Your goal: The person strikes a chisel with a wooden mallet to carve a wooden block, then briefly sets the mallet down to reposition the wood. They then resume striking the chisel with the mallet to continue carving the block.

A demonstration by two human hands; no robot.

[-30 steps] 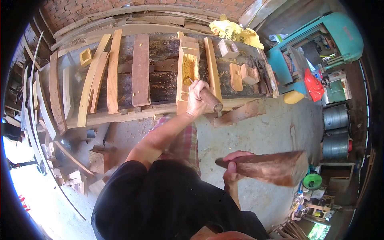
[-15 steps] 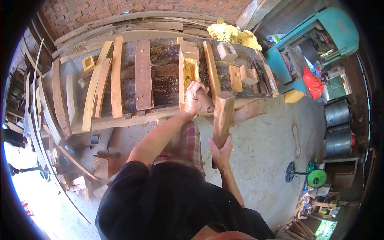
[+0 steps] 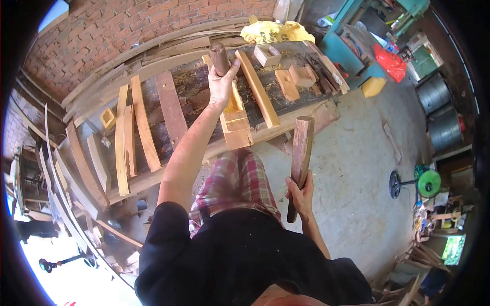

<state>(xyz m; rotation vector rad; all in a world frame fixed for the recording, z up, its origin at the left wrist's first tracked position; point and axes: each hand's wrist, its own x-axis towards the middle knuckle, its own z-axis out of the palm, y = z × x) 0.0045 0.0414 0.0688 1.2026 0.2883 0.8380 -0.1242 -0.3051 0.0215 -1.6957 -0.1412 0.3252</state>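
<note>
My left hand (image 3: 222,86) is closed round the thick wooden handle of a chisel (image 3: 219,57), held upright over the far part of a hollowed block of wood (image 3: 238,133). The blade is hidden behind the hand and wrist. The block lies across the bench, with a rough yellow recess cut into its upper face. Low on the right, away from the bench, my right hand (image 3: 302,193) grips a wooden mallet (image 3: 303,140) by its narrow dark end, its thick end pointing up. Just right of the block lies a long wooden strip (image 3: 258,92).
Several curved planks (image 3: 144,122) lie across the dark bench to the left. At its right end sit a hollow pale box (image 3: 267,55) and small wooden blocks (image 3: 302,75). A yellow sack (image 3: 278,31) lies behind. A teal machine (image 3: 334,48) and metal drums (image 3: 441,127) stand right.
My left hand has moved up and away along the block with the chisel, now more upright. The mallet has swung down and right, away from the chisel. My view has shifted.
</note>
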